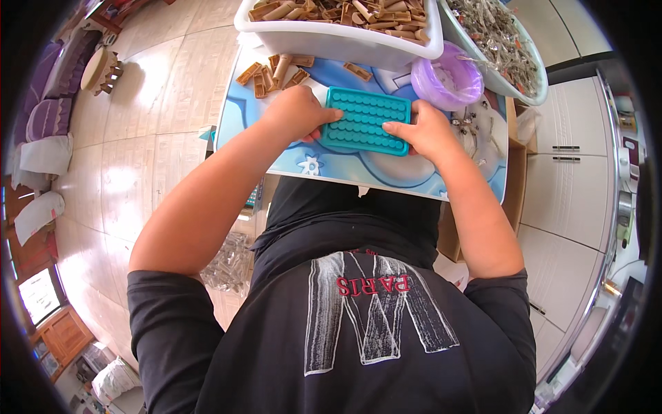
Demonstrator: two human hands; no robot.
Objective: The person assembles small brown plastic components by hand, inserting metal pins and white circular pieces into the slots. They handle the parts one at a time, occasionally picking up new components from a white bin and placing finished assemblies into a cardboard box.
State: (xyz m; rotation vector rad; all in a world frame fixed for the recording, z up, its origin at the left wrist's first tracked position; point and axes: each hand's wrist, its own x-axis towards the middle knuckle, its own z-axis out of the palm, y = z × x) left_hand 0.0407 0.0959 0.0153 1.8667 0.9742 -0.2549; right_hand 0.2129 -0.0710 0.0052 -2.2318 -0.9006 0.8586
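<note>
A teal rectangular plastic tray (363, 123) with rows of rounded bumps is held between my two hands over the small blue table (410, 172). My left hand (298, 112) grips its left edge, thumb on top and fingers curled beneath. On the right edge, my right hand (429, 132) has its thumb pressed on the top face; its other fingers are mostly hidden under and behind the tray. Beyond my left hand lies a loose group of brown plastic pieces (280, 71), and a single brown piece (357, 71) rests just past the tray.
At the table's far side stands a white tub (338, 40) full of brown pieces. A purple bowl (449, 90) sits beside it, next to a pale green basin (538, 83) heaped with small shiny parts. Tiny metallic parts (472, 131) lie right of my right hand. White cabinets (565, 186) stand farther right.
</note>
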